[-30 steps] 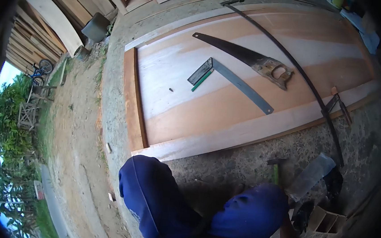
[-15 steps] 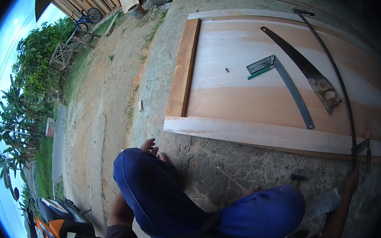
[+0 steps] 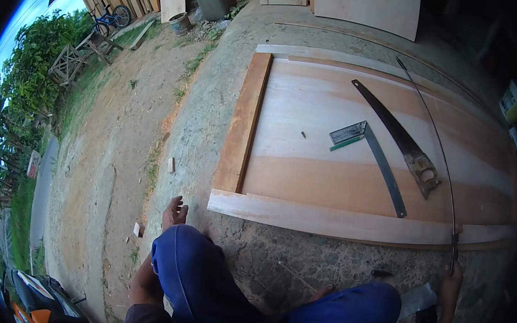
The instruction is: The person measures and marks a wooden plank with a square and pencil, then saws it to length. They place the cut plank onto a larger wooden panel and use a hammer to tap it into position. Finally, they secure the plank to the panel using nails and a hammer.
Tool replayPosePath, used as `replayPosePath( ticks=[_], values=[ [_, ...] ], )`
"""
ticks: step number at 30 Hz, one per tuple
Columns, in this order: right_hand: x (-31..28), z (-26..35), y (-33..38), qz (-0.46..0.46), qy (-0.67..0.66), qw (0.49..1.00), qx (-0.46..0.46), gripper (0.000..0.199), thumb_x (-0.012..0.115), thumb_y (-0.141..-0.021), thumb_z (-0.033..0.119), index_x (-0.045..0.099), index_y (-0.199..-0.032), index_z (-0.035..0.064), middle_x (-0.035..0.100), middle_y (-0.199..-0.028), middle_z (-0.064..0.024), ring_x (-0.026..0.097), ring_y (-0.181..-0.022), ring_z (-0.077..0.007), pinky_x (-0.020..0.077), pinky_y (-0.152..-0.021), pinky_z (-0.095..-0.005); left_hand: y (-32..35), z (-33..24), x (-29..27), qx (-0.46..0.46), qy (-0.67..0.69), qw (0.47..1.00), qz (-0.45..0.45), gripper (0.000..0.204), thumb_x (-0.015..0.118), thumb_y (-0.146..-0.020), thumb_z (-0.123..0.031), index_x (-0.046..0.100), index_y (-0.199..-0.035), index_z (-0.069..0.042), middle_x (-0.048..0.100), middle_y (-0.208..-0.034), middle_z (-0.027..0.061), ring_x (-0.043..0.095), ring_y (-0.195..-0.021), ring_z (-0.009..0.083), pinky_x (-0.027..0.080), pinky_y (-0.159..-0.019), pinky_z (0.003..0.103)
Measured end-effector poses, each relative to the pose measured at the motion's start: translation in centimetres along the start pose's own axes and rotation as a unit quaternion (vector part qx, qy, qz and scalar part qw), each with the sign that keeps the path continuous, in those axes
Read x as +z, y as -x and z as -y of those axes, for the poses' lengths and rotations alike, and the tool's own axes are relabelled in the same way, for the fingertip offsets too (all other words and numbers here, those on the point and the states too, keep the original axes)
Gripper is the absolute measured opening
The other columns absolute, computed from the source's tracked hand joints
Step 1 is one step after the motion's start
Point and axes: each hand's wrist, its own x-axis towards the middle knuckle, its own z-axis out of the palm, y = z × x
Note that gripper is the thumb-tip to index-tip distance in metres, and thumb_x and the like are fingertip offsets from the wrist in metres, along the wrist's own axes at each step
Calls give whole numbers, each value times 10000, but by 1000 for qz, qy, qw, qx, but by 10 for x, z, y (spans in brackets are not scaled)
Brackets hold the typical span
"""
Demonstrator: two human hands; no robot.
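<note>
At the right, my right hand (image 3: 453, 275) is closed around the near end of a long bar clamp (image 3: 440, 148). Its thin dark bar slants across a wooden panel (image 3: 329, 188), past the far edge. Whether the bar touches the panel I cannot tell. My left hand (image 3: 175, 211) reaches out past my left knee with its fingers apart, holding nothing. On the panel lie a handsaw (image 3: 394, 130) with a worn handle, a try square (image 3: 384, 165) with a long metal blade, a green pencil (image 3: 346, 143) against its stock, and a small dark piece (image 3: 303, 134).
The panel has a brown board (image 3: 243, 121) along its left end. A thin stick (image 3: 298, 276) and a dark tool head (image 3: 382, 273) lie on the concrete before me. A wood offcut (image 3: 171, 165) is at left. A bucket (image 3: 512, 102) stands far right; a motorcycle (image 3: 47, 300) lower left.
My view has shifted, so the panel sits lower. The clamp has turned, its bar now thinner edge-on and its far jaw no longer plain. My left hand shows more fully beyond the knee.
</note>
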Motion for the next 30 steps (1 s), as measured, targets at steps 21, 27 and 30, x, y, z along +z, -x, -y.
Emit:
replayPosePath(
  ticks=[21,27,30],
  values=[
    [137,403,93,118,32,985,124,337,570,-971,117,588,-1273,-30,612,-910,-28,553,-841,-120,459,-807,-310,-59,11,24,105,-198,969,103,743,498,-949,-434,335,-1557,-39,226,-1647,237,111,-1536,446,23,-1231,558],
    [187,420,115,196,-87,974,65,398,600,-995,104,568,-1376,-7,683,-1107,-75,592,-1029,-118,459,-941,-279,-59,26,26,162,-153,965,136,729,495,-957,-430,341,-1551,-36,218,-1657,215,93,-1543,441,-4,-1220,584],
    [196,450,123,295,-128,934,155,421,600,-1022,178,561,-1415,33,611,-838,-4,545,-733,-75,491,-691,-277,-59,29,19,179,-139,961,159,695,489,-964,-403,358,-1539,-35,270,-1640,205,121,-1541,430,-11,-1217,593]
  ],
)
